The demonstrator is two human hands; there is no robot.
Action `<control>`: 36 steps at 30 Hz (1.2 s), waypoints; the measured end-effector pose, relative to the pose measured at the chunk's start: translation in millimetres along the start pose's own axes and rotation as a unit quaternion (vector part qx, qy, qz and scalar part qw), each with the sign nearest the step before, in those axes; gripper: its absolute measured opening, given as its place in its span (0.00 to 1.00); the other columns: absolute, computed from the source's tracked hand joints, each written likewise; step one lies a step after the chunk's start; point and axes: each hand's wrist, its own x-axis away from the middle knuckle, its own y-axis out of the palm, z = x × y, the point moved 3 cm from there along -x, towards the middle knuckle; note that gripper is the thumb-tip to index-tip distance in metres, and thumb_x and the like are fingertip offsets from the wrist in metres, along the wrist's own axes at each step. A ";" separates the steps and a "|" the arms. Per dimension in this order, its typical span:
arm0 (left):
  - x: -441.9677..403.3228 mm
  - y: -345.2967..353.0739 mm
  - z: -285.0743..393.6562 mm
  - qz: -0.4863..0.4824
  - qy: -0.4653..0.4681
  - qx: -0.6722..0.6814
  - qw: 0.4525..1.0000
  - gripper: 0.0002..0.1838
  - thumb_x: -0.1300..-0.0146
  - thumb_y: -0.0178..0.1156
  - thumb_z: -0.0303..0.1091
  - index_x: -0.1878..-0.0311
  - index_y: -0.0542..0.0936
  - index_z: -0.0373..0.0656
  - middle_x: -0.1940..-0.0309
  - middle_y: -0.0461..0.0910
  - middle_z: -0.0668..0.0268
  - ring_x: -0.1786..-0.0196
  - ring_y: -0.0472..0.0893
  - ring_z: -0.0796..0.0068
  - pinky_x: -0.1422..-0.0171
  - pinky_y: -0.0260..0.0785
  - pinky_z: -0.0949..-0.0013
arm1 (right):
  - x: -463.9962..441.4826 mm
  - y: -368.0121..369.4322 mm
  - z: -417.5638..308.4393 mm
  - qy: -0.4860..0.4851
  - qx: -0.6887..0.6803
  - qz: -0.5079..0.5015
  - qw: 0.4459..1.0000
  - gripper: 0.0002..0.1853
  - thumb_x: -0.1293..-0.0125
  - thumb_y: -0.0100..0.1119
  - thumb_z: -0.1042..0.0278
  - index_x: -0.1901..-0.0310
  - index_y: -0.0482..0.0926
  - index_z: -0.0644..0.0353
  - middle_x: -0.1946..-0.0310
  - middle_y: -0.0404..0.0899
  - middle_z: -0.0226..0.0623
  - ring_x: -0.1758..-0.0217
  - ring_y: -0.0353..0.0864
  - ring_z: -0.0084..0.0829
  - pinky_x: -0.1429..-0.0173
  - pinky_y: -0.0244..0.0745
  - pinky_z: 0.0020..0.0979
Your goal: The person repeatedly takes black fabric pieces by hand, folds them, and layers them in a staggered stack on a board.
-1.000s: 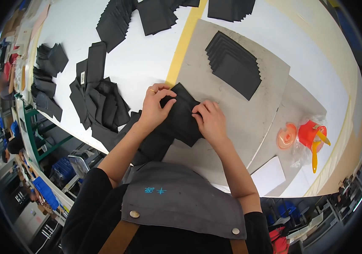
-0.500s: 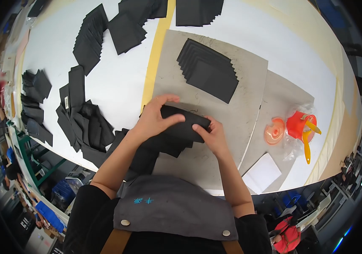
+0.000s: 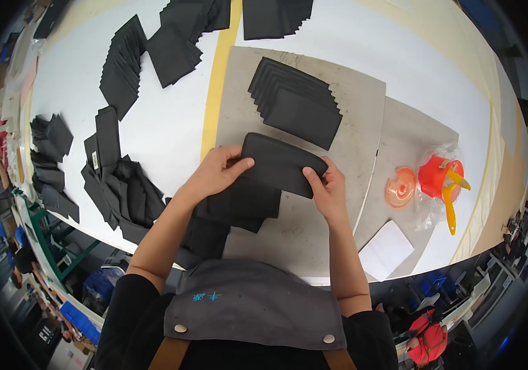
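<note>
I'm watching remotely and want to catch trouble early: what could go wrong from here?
The held black piece, gripped near its ends by the left hand and right hand, might sag or crease if one grip slips. It is close to the fanned stack, so a forward push could disturb that. The black pieces nearer the body might be dragged if an edge catches.

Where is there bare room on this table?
Open: the white tabletop beyond the grey board; the board between the fanned black stack and the orange lid; white between the yellow strip and the loose black heap. Crowded: beside the left hand, among black pieces, and around the red tub.
</note>
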 end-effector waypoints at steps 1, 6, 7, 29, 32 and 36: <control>-3.3 -3.9 5.1 0.033 -0.017 -0.018 0.999 0.10 0.33 0.64 0.32 0.60 0.81 0.32 0.75 0.76 0.69 0.72 0.68 0.87 0.66 0.65 0.77 | -1.5 -0.1 0.7 0.008 0.020 0.013 1.000 0.09 0.31 0.63 0.72 0.55 0.78 0.67 0.73 0.76 0.24 0.72 0.67 0.13 0.68 0.65 0.18; -33.2 6.0 14.4 0.221 0.115 -0.022 0.968 0.06 0.35 0.67 0.28 0.61 0.83 0.35 0.74 0.74 0.72 0.70 0.70 0.87 0.64 0.64 0.78 | -20.0 -12.6 5.5 -0.031 0.164 0.096 0.981 0.17 0.34 0.65 0.72 0.44 0.77 0.63 0.77 0.74 0.26 0.75 0.65 0.15 0.70 0.63 0.21; -43.0 9.6 13.0 0.239 0.110 -0.011 0.965 0.08 0.37 0.67 0.25 0.55 0.83 0.36 0.74 0.75 0.71 0.70 0.73 0.86 0.63 0.66 0.78 | -27.6 -14.1 -1.5 -0.053 0.142 0.123 0.981 0.18 0.34 0.65 0.73 0.43 0.76 0.63 0.77 0.73 0.26 0.76 0.65 0.16 0.70 0.63 0.20; -87.0 31.9 14.7 0.267 0.152 -0.125 0.943 0.11 0.41 0.64 0.24 0.55 0.85 0.45 0.70 0.78 0.63 0.72 0.76 0.68 0.64 0.72 0.67 | -65.0 -46.5 3.4 -0.147 0.286 0.150 0.935 0.09 0.39 0.64 0.78 0.57 0.83 0.56 0.71 0.74 0.30 0.74 0.71 0.22 0.69 0.69 0.24; -86.6 31.0 14.7 0.264 0.166 -0.116 0.943 0.11 0.42 0.64 0.23 0.55 0.86 0.44 0.71 0.77 0.64 0.73 0.76 0.70 0.65 0.71 0.69 | -63.6 -45.9 3.1 -0.147 0.281 0.156 0.935 0.09 0.38 0.64 0.78 0.57 0.83 0.56 0.71 0.74 0.30 0.74 0.72 0.23 0.68 0.69 0.24; -86.8 31.3 12.4 0.260 0.168 -0.103 0.945 0.11 0.42 0.65 0.22 0.56 0.86 0.43 0.72 0.76 0.63 0.74 0.76 0.71 0.67 0.70 0.70 | -65.0 -46.3 2.4 -0.144 0.291 0.150 0.934 0.07 0.38 0.64 0.76 0.58 0.83 0.56 0.71 0.74 0.31 0.74 0.73 0.24 0.68 0.70 0.25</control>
